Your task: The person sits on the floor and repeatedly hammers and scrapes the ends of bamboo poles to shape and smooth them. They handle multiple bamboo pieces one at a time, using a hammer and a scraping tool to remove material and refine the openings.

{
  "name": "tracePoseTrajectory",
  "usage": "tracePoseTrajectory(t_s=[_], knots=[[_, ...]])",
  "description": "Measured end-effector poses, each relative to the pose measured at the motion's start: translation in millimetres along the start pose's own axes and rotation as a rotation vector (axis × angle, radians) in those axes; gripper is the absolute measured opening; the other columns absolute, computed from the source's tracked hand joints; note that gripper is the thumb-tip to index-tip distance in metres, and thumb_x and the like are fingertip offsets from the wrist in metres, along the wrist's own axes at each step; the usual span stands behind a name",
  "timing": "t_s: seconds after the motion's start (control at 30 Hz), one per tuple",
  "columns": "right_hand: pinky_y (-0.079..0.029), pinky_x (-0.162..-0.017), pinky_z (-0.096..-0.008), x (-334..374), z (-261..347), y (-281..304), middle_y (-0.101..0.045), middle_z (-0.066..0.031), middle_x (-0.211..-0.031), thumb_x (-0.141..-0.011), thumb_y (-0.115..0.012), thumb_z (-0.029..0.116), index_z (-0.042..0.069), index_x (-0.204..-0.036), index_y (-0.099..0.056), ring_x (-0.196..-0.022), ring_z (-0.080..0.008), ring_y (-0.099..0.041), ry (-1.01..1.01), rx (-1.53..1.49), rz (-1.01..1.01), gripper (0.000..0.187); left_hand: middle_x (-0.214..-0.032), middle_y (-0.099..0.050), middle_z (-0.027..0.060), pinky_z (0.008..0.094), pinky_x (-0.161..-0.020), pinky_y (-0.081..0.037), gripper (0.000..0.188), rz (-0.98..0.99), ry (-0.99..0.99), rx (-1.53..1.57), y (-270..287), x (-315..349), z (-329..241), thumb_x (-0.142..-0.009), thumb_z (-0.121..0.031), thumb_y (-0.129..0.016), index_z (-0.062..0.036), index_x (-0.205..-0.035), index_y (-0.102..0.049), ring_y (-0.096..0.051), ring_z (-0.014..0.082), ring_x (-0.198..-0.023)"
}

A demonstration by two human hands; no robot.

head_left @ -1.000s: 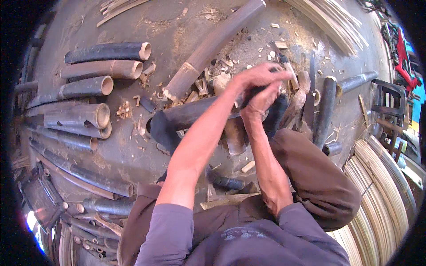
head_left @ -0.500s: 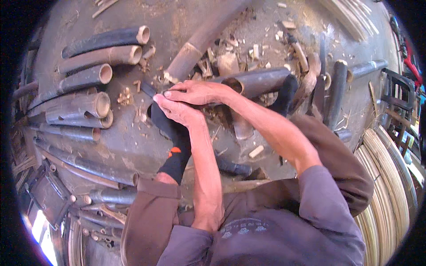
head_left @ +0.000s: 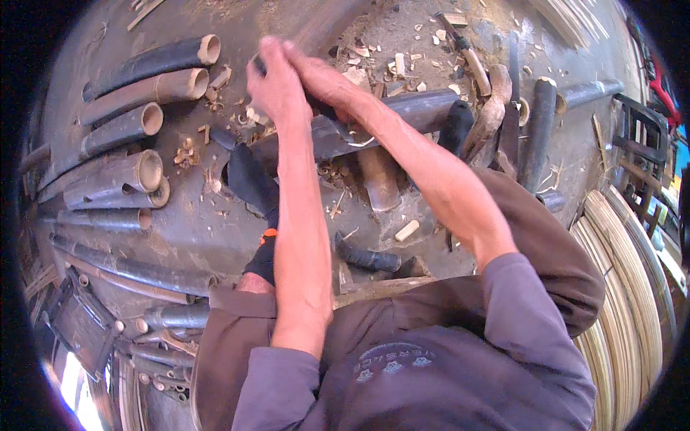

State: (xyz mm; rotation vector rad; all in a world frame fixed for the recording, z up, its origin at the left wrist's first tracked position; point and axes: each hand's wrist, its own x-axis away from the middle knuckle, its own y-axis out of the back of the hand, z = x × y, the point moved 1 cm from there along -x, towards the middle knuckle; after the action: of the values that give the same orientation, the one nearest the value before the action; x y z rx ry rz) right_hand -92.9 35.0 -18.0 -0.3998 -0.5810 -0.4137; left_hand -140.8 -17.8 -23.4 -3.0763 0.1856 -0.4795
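Both arms reach out together, and my hands meet beyond my feet. My left hand [head_left: 279,86], blurred, is closed around something dark whose end shows by its fingers. Against it, my right hand [head_left: 323,80] is closed too; what its fingers wrap is hidden. A dark strip with a curved, shiny edge [head_left: 357,140] shows below the right wrist; whether it belongs to the held thing I cannot tell. Past the hands lies a thick brown bamboo pole [head_left: 327,30], smeared by motion. A dark bamboo tube [head_left: 420,111] lies crosswise beneath my forearms, between my black-socked feet [head_left: 248,176].
Several cut bamboo tubes [head_left: 118,136] lie at the left. Wood chips [head_left: 399,65] litter the floor. To the right are a curved wooden piece [head_left: 489,115], more tubes [head_left: 539,133], a bundle of long split strips [head_left: 622,287] and a black plastic frame [head_left: 643,133].
Both hands have moved away from me together, the left one also straightening its arm. The brown pole beyond them is now blurred, and the view has shifted slightly.
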Motion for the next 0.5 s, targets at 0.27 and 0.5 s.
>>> tracePoseTrajectory(t_s=[0.27,0.5], knots=[[-0.047,-0.088,-0.0371,6.0,-22.4,12.7,-0.065,-0.0071,-0.113,-0.103,-0.040,0.044,0.003,-0.117,-0.061,-0.101,-0.0221,-0.059,0.446,0.278,-0.483,0.049,-0.107,-0.064,0.0091,0.0290,-0.085,-0.048,0.041,0.472,0.094,0.054,-4.5,0.4,-7.7,-0.096,-0.034,-0.058,0.0012,-0.117,-0.061,-0.058,0.0154,-0.093],[-0.047,-0.090,-0.0339,-6.5,-12.6,-3.9,-0.066,-0.0159,-0.112,-0.100,-0.046,0.046,-0.002,-0.121,-0.058,-0.100,-0.0187,-0.060,0.546,0.047,-0.625,0.054,-0.096,-0.064,0.0063,0.0295,-0.081,-0.047,0.044,0.445,0.152,-0.088,-15.0,-16.8,-16.2,-0.093,-0.043,-0.062,-0.0004,-0.105,-0.066,-0.056,0.0150,-0.090]])
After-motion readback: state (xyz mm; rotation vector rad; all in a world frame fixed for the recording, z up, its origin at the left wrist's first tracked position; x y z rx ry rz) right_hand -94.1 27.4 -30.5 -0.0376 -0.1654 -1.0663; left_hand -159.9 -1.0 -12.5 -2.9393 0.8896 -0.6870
